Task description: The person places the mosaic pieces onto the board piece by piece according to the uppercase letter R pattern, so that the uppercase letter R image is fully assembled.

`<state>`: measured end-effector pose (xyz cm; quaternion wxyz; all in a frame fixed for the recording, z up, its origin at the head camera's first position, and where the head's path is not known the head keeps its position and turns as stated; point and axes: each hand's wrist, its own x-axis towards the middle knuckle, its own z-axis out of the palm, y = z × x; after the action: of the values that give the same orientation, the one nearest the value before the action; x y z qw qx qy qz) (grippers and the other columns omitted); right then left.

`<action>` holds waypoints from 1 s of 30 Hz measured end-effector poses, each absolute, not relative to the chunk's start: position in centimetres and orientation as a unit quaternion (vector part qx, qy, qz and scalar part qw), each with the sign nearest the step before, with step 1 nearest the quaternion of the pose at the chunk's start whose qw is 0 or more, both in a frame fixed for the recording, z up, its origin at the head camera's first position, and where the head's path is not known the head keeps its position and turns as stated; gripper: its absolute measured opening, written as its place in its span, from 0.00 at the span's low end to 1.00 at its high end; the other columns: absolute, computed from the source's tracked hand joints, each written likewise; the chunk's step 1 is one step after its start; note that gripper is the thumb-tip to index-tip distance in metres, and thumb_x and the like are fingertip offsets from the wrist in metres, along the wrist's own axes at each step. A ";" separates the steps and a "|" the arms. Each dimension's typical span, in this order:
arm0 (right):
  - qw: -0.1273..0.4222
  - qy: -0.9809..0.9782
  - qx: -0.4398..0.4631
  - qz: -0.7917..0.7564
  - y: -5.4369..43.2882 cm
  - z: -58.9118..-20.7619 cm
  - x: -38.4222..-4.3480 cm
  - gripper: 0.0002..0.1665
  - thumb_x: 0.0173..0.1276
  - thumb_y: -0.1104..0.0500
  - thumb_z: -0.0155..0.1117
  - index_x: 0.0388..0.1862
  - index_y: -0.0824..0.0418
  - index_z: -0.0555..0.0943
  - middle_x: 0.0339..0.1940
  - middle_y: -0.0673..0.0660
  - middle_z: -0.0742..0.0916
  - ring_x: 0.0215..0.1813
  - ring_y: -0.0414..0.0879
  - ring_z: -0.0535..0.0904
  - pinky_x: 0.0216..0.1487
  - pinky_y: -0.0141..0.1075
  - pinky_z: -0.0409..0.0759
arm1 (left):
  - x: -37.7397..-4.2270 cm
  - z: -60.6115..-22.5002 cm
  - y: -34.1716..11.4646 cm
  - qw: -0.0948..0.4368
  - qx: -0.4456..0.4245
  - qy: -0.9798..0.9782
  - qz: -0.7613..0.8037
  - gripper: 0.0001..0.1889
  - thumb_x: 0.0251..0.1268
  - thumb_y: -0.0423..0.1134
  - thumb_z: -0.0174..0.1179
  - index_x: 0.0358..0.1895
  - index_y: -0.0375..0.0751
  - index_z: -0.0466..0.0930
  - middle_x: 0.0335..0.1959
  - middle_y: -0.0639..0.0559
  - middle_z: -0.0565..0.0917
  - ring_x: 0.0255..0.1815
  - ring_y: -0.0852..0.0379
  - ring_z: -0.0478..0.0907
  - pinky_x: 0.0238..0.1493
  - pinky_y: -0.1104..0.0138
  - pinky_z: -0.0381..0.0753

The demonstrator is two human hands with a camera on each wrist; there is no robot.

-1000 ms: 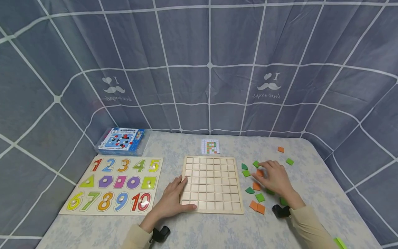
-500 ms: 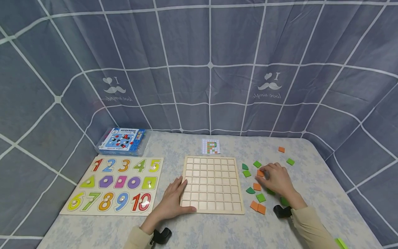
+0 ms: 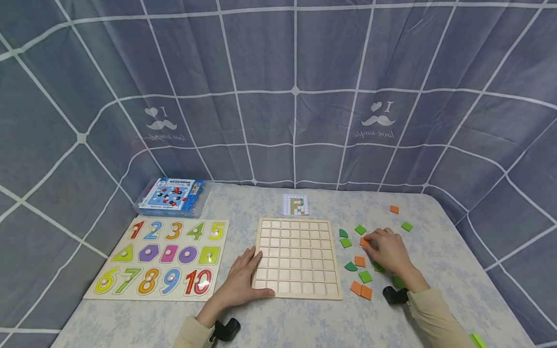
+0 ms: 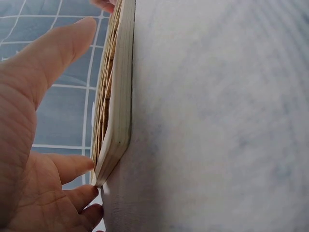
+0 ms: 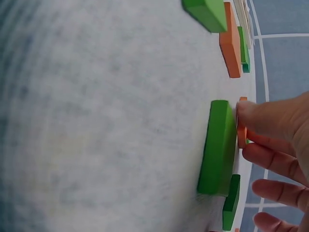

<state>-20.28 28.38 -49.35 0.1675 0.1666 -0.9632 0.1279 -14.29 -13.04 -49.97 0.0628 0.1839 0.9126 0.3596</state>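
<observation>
My left hand (image 3: 239,279) rests at the left edge of a square wooden grid board (image 3: 300,258), thumb near its lower edge and fingers along its side. In the left wrist view, fingertips touch the corner of the board (image 4: 113,111) while the thumb stays raised. To the right of the board, my right hand (image 3: 389,251) pinches a small orange square tile (image 3: 363,242) between thumb and index finger. The right wrist view has the thumb against that orange tile (image 5: 242,123), with a green tile (image 5: 217,147) in front. The board's grid cells hold nothing.
Several green and orange tiles (image 3: 359,261) and dark green quarter-round pieces (image 3: 350,266) lie around the right hand. Behind the board is a small pattern card (image 3: 295,205). At left are a number puzzle board (image 3: 156,256) and a boxed set (image 3: 171,197).
The right hand's thumb and index finger have closed on the orange tile, drawing slightly right. The left hand has stayed at the board's edge.
</observation>
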 end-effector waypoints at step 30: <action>0.060 -0.971 0.085 0.214 27.9 -48.5 -20.8 0.11 0.56 0.61 0.72 0.36 0.58 0.79 0.26 0.50 0.80 0.30 0.48 0.73 0.34 0.46 0.68 | -13.9 -51.4 -12.4 -0.002 0.203 0.918 0.340 0.58 0.36 0.63 0.74 0.69 0.30 0.58 0.72 0.33 0.53 0.73 0.37 0.44 0.68 0.44 0.43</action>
<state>-20.78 27.91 -48.53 0.0597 0.0851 -0.9713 0.2141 -13.89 -12.41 -51.36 -0.0019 0.2033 0.9182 0.3401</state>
